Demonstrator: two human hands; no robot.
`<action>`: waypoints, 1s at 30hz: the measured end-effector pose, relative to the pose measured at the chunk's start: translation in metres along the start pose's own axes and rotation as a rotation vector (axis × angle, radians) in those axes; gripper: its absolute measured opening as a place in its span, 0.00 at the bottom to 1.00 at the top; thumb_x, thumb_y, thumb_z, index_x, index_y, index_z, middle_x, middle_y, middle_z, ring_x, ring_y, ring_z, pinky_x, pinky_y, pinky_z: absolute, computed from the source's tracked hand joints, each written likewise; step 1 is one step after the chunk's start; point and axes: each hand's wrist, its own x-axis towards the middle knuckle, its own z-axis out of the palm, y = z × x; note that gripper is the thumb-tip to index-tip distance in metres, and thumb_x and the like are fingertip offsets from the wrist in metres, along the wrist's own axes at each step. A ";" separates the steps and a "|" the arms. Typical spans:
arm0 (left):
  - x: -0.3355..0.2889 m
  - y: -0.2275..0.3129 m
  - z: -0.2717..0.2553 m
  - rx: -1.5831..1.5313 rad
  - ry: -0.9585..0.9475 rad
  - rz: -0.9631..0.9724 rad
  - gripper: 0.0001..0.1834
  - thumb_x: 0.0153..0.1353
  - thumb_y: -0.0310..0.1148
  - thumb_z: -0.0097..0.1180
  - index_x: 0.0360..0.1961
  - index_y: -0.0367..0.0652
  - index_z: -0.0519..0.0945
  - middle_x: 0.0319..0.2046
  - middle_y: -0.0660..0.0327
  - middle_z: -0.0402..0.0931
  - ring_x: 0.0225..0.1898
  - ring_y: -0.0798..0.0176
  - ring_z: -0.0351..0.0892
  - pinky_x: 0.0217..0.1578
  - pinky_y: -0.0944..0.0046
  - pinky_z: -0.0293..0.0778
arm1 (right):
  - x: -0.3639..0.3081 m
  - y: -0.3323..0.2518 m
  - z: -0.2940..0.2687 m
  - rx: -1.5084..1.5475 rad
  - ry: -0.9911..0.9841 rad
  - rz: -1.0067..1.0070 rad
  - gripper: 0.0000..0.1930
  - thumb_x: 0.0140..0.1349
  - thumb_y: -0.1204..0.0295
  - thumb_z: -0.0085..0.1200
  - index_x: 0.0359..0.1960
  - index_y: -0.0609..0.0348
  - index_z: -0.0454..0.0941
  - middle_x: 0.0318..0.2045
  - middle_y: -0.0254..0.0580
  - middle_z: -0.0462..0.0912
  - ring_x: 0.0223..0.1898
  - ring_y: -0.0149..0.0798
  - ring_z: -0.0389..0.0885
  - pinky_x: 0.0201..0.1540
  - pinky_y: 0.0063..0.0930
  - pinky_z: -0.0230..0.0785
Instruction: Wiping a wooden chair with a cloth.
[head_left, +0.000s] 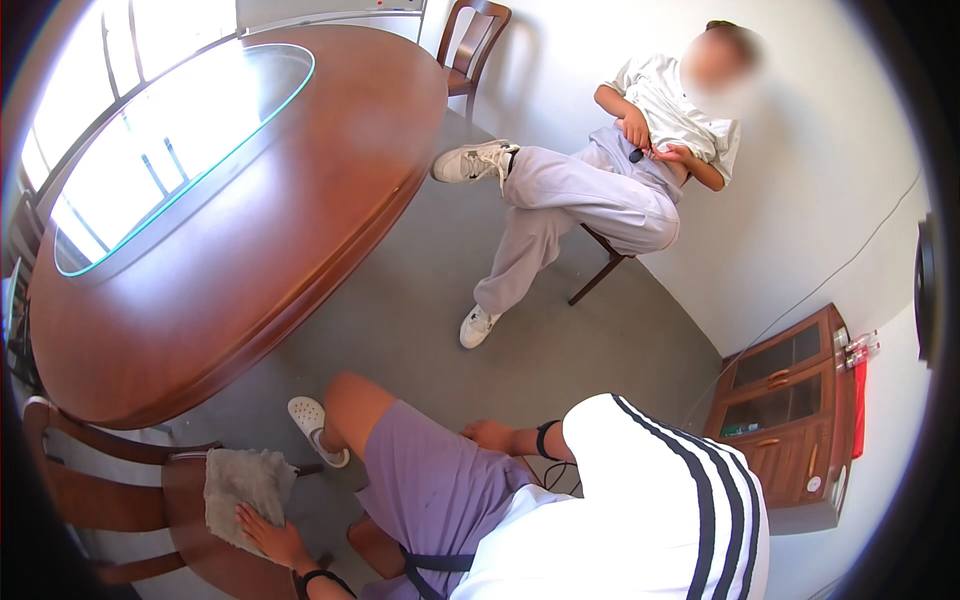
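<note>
My left hand (270, 538) lies on the near right part of a grey cloth (240, 488), its fingers stretched out and flat against it. Beneath the cloth is the seat of a brown wooden chair (190, 535), at the lower left. The cloth is rumpled and spreads over the seat's far right portion. My right hand (488, 434) rests by my right thigh, on the purple-grey shorts (430, 460). Its fingers are too unclear to make out, and no object shows in it. Dark bands are around both wrists.
A large round wooden table (360, 200) with a glass turntable (190, 140) fills the upper left. A person (600, 190) sits cross-legged on a chair by the wall. At the right stands a wooden cabinet (775, 400) with glass doors. Another wooden chair (475, 45) stands behind the table.
</note>
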 end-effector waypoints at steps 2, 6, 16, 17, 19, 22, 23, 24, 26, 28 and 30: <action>0.000 0.007 -0.009 0.011 -0.025 -0.011 0.51 0.48 0.33 0.63 0.72 0.44 0.50 0.74 0.60 0.45 0.74 0.59 0.43 0.72 0.57 0.42 | 0.000 -0.002 -0.004 -0.010 -0.006 0.022 0.19 0.57 0.64 0.48 0.46 0.62 0.75 0.46 0.49 0.78 0.46 0.51 0.76 0.49 0.42 0.71; 0.000 0.007 -0.015 0.040 -0.060 -0.029 0.52 0.49 0.34 0.64 0.73 0.44 0.49 0.74 0.61 0.44 0.74 0.60 0.42 0.73 0.59 0.41 | 0.002 -0.005 -0.007 -0.026 -0.014 0.011 0.19 0.57 0.63 0.49 0.46 0.62 0.75 0.45 0.48 0.78 0.46 0.50 0.76 0.49 0.42 0.70; -0.001 0.004 -0.006 0.003 -0.006 -0.023 0.54 0.47 0.32 0.66 0.73 0.46 0.48 0.74 0.62 0.43 0.74 0.60 0.43 0.73 0.58 0.42 | 0.001 -0.001 -0.006 -0.040 0.006 -0.025 0.20 0.57 0.62 0.48 0.46 0.63 0.75 0.45 0.50 0.77 0.47 0.51 0.75 0.51 0.43 0.69; -0.001 0.004 -0.005 -0.004 0.010 -0.015 0.54 0.47 0.32 0.67 0.73 0.46 0.49 0.74 0.61 0.43 0.74 0.60 0.43 0.73 0.58 0.42 | 0.001 -0.001 -0.005 -0.040 0.006 -0.024 0.20 0.57 0.62 0.48 0.46 0.63 0.75 0.45 0.50 0.77 0.47 0.51 0.75 0.51 0.43 0.69; -0.001 0.004 -0.004 -0.011 0.026 -0.008 0.54 0.47 0.32 0.67 0.73 0.46 0.49 0.74 0.61 0.43 0.74 0.59 0.43 0.73 0.58 0.42 | 0.000 -0.001 -0.004 -0.005 -0.002 0.004 0.20 0.57 0.62 0.48 0.46 0.63 0.75 0.45 0.50 0.77 0.48 0.51 0.75 0.53 0.42 0.68; -0.002 0.002 -0.003 -0.030 0.036 0.001 0.53 0.47 0.32 0.67 0.72 0.45 0.49 0.74 0.61 0.44 0.74 0.59 0.44 0.73 0.57 0.42 | -0.001 0.000 -0.001 0.050 0.013 0.027 0.20 0.57 0.62 0.48 0.47 0.63 0.75 0.45 0.50 0.77 0.48 0.52 0.75 0.53 0.42 0.68; -0.002 0.001 -0.001 -0.027 0.047 0.005 0.53 0.46 0.31 0.67 0.72 0.45 0.50 0.74 0.60 0.45 0.74 0.58 0.44 0.73 0.57 0.42 | -0.001 0.000 -0.001 0.051 0.013 0.027 0.20 0.57 0.62 0.48 0.47 0.63 0.75 0.45 0.50 0.77 0.48 0.52 0.75 0.53 0.42 0.68; -0.002 0.000 0.000 -0.024 0.058 0.009 0.53 0.46 0.31 0.67 0.72 0.45 0.50 0.74 0.60 0.46 0.74 0.58 0.45 0.72 0.56 0.43 | -0.001 0.000 -0.001 0.052 0.004 0.024 0.20 0.58 0.62 0.48 0.48 0.63 0.75 0.46 0.50 0.77 0.48 0.52 0.75 0.53 0.42 0.68; -0.003 0.000 0.000 -0.030 0.055 0.013 0.53 0.46 0.31 0.67 0.72 0.45 0.50 0.73 0.60 0.46 0.74 0.58 0.45 0.72 0.56 0.43 | -0.001 0.000 -0.003 0.053 -0.006 0.021 0.20 0.58 0.62 0.47 0.48 0.63 0.74 0.46 0.50 0.77 0.48 0.52 0.75 0.53 0.42 0.67; -0.002 0.002 0.000 -0.038 0.052 0.018 0.52 0.46 0.31 0.66 0.72 0.45 0.51 0.73 0.60 0.46 0.74 0.58 0.45 0.72 0.56 0.43 | -0.001 0.002 -0.005 0.044 -0.073 0.033 0.21 0.60 0.61 0.47 0.50 0.62 0.74 0.47 0.51 0.77 0.49 0.53 0.75 0.54 0.44 0.67; -0.001 0.002 0.002 -0.063 0.040 0.021 0.51 0.47 0.30 0.64 0.72 0.45 0.51 0.73 0.59 0.46 0.74 0.58 0.45 0.72 0.55 0.43 | -0.002 0.000 -0.008 0.117 -0.040 0.087 0.21 0.61 0.60 0.46 0.49 0.62 0.75 0.47 0.51 0.77 0.49 0.53 0.74 0.54 0.44 0.67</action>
